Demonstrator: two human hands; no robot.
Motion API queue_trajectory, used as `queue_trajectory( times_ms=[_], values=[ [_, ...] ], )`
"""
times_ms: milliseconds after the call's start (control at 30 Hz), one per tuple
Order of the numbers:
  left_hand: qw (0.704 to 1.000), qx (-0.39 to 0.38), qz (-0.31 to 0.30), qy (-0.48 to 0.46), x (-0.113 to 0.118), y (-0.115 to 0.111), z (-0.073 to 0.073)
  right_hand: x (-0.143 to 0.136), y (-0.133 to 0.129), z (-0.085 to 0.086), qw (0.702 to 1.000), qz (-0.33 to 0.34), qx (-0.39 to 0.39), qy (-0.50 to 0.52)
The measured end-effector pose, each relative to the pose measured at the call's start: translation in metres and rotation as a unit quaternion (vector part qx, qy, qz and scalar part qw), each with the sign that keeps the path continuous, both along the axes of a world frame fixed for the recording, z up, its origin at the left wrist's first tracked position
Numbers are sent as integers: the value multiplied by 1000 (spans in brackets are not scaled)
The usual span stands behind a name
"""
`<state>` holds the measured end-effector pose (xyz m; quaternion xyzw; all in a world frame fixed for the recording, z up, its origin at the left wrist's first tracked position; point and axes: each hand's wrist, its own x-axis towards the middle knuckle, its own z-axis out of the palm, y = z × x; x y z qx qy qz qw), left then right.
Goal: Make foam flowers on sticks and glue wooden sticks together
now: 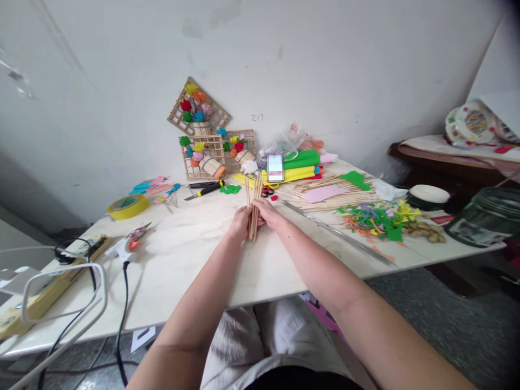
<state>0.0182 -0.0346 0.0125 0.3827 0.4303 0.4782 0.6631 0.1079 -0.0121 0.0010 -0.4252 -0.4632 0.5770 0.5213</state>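
Observation:
Several thin wooden sticks (pixel 257 190) stand upright in a loose bunch between my two hands, over the middle of the table. My left hand (pixel 242 221) is closed around the left side of the bunch. From the right, my right hand (pixel 266 212) grips the same sticks, its fingers partly hidden behind them. The lower stick ends are close to the tabletop; whether they touch it I cannot tell. Just behind the hands lie scissors (pixel 268 190) with red and yellow handles and a small red paper piece (pixel 274 198).
Left are a hot glue gun (pixel 122 246), yellow tape roll (pixel 127 206), power strip (pixel 52 287) and utility knife (pixel 205 190). Bamboo lattices with paper flowers (pixel 203 157) lean on the wall. Right lie loose sticks (pixel 325 203), metal wires (pixel 341 233), paper scraps (pixel 377 219) and a jar (pixel 483 216).

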Motion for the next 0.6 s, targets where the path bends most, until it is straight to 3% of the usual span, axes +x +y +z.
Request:
queue_trajectory(
  times_ms=[100, 167, 233, 333, 400, 600],
  values=[
    [996, 36, 10, 75, -7, 6, -4, 3, 3, 0, 1000, -17, -10, -1],
    [975, 28, 47, 215, -18, 11, -2, 5, 5, 0, 1000, -27, -2, 3],
    [910, 43, 98, 400, -32, 15, 3, 7, 6, 0, 999, -32, 11, 1],
    [772, 60, 140, 616, -55, 17, 13, 7, 5, 2, 1000, -25, 10, -6],
    [728, 39, 160, 665, -67, 17, 16, 6, 3, 4, 1000, -19, 2, -8],
    [690, -19, 197, 696, -88, 20, 10, 4, 0, 4, 999, -20, -14, -35]
  ],
)
